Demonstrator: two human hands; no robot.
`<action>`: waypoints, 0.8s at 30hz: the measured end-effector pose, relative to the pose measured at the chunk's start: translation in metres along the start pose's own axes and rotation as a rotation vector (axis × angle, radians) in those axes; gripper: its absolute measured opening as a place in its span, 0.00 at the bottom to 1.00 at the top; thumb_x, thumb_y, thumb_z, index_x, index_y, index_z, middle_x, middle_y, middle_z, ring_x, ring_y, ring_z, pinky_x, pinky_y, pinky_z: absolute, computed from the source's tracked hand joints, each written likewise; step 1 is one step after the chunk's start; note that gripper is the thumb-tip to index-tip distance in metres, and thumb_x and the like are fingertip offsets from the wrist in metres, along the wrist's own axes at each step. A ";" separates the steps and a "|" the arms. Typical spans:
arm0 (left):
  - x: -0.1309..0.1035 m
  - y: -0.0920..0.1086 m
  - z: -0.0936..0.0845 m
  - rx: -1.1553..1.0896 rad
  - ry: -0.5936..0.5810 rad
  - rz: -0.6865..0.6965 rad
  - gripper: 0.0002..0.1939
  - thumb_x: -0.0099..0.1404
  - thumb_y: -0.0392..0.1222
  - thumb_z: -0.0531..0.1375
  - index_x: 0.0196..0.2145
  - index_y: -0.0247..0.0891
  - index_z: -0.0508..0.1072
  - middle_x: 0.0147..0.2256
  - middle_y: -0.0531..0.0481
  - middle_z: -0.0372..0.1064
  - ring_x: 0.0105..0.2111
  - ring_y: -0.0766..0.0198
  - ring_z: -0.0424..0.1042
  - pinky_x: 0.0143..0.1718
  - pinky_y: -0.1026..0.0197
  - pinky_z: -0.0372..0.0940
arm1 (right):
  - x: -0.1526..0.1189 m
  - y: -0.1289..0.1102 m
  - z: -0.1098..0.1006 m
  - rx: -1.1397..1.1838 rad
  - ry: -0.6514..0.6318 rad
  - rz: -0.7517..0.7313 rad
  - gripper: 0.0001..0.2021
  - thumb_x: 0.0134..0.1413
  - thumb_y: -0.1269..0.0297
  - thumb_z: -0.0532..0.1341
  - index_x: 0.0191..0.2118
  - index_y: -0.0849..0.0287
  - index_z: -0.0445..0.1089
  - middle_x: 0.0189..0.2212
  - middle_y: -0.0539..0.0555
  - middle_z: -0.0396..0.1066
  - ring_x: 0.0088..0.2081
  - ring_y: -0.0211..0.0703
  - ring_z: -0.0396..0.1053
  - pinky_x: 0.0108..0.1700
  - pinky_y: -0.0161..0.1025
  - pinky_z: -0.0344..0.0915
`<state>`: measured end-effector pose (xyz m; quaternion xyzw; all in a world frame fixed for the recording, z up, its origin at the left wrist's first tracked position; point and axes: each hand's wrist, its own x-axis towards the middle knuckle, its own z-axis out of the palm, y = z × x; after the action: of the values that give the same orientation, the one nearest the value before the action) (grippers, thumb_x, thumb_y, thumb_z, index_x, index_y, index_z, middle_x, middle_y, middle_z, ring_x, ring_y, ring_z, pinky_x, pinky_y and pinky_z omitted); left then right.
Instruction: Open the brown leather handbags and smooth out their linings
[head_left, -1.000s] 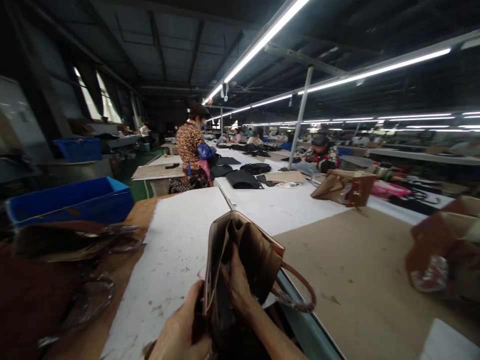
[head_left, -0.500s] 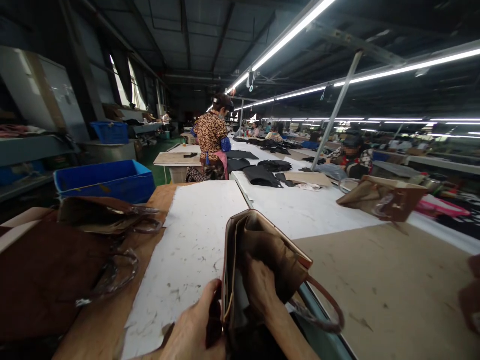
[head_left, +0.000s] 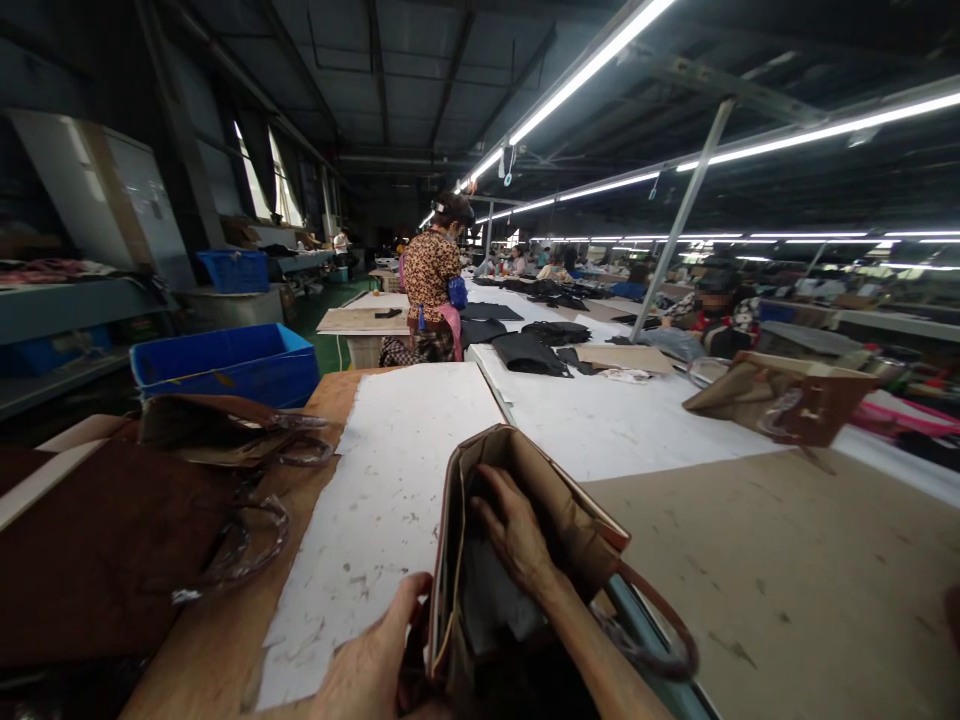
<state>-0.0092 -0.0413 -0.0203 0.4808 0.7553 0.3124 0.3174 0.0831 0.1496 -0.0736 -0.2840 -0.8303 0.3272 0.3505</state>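
Note:
A brown handbag (head_left: 592,500) stands open in front of me, its tan lining showing and one handle hanging to the right. My right hand (head_left: 514,525) is inside the bag, fingers apart against the lining near the far end. Beside the bag's left outer wall is my left hand (head_left: 375,650), its thumb along the edge and its other fingers wrapped behind, partly hidden by the wall. Something pale lies in the bottom of the bag, too dark to make out.
More brown bags (head_left: 97,540) lie at the left, by a blue bin (head_left: 225,365). Another bag (head_left: 832,400) rests at the right on the table (head_left: 750,560). Black pieces (head_left: 529,353) lie farther back. A person (head_left: 433,275) stands ahead; another sits at the right.
My right hand has risen from deeper in the bag toward its far left side, and its fingers now show. The bag and my left hand have shifted slightly left.

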 end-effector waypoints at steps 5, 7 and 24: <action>0.001 0.016 -0.036 0.041 0.170 0.045 0.36 0.44 0.38 0.60 0.52 0.38 0.54 0.40 0.47 0.65 0.36 0.60 0.66 0.37 0.62 0.62 | 0.003 0.001 -0.008 0.040 -0.184 -0.015 0.21 0.51 0.67 0.52 0.53 0.58 0.59 0.46 0.56 0.64 0.48 0.45 0.60 0.50 0.41 0.57; 0.014 0.033 -0.046 0.082 0.302 0.161 0.35 0.47 0.43 0.60 0.53 0.39 0.54 0.47 0.46 0.60 0.43 0.57 0.63 0.44 0.58 0.60 | 0.005 0.002 -0.013 0.016 -0.259 -0.061 0.19 0.50 0.69 0.52 0.49 0.57 0.63 0.45 0.56 0.65 0.46 0.45 0.62 0.48 0.41 0.58; 0.205 0.069 -0.032 -0.116 -0.420 0.393 0.37 0.37 0.31 0.62 0.48 0.35 0.59 0.43 0.47 0.64 0.39 0.58 0.65 0.34 0.63 0.62 | -0.075 -0.003 -0.106 -0.323 0.403 0.221 0.27 0.42 0.58 0.61 0.50 0.59 0.57 0.42 0.59 0.66 0.43 0.52 0.64 0.42 0.47 0.62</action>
<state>-0.0663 0.1663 0.0161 0.6533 0.5463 0.3040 0.4271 0.2080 0.1319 -0.0440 -0.4844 -0.7493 0.1637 0.4208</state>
